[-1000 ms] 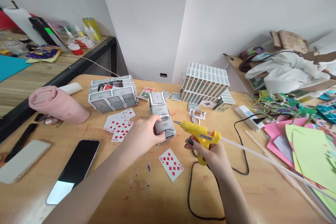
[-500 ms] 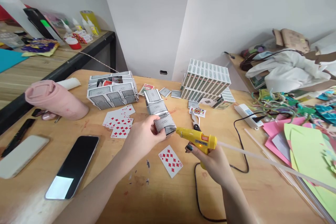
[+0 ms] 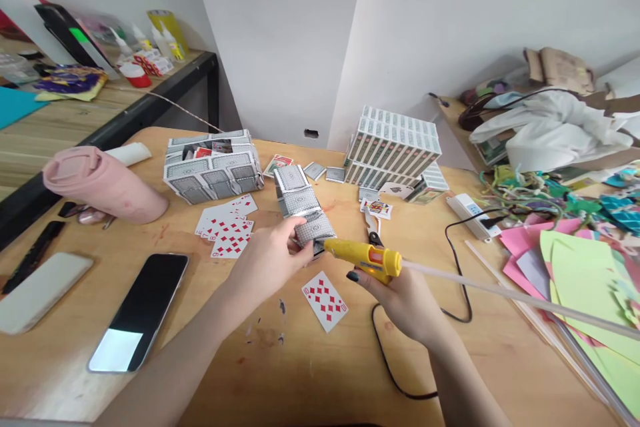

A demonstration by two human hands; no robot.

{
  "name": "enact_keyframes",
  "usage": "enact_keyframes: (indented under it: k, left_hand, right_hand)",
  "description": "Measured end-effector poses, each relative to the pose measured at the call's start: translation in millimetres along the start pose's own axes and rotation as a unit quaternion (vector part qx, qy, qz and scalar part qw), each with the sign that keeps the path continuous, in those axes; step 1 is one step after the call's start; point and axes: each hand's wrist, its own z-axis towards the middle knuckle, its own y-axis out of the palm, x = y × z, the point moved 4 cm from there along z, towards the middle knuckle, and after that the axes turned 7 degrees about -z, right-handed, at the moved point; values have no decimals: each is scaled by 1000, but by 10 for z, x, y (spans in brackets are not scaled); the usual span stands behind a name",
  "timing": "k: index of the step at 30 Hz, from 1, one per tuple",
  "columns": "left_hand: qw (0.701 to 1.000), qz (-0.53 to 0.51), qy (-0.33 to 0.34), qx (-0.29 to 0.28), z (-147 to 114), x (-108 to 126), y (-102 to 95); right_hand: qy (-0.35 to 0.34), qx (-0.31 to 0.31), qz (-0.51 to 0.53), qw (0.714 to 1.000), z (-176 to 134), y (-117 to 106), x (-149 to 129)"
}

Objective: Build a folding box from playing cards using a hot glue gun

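Observation:
My left hand [image 3: 273,250] pinches the near end of a long box built from playing cards [image 3: 299,200], its patterned grey card backs facing up. In my right hand [image 3: 400,297] is a yellow hot glue gun [image 3: 363,257], its nozzle at the near end of that box. A long clear glue stick [image 3: 480,290] sticks out from the gun's rear. Just below the box lies a ten of diamonds [image 3: 325,301], face up. More diamond cards [image 3: 233,239] lie fanned out left of my left hand. Behind them stands a larger card-covered box [image 3: 213,177] with an opening on top.
Stacked card packs [image 3: 393,143] stand at the back, with scissors [image 3: 373,227] before them. To the left are a pink tumbler [image 3: 105,183] and a phone [image 3: 140,313]. A power strip [image 3: 473,215], black cord [image 3: 377,347] and coloured paper [image 3: 585,280] lie right.
The glue gun has moved left, bringing its nozzle over the near end of the card box. My left hand keeps its pinch there, and the near end looks slightly lifted.

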Motion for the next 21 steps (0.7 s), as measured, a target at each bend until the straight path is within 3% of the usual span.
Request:
enact_keyframes:
  k: [3,6,13,21]
  left_hand:
    - [998,-47,-3,-30,-20,-20,-6]
    - [995,-78,-4,-56,-36,-29,-16]
    - [993,-109,-30,-42,-30,-43,-30]
    - [998,57,-15,-34,57,6,-16]
  right_hand:
    - [-25,6,-35,999,10,-32,-37]
    - [-8,-2,-30,1000,5,-33,-19]
    - [-43,8,-42,998,16,-31,5]
    - [-80,-4,-112,990,-5,-95,-77]
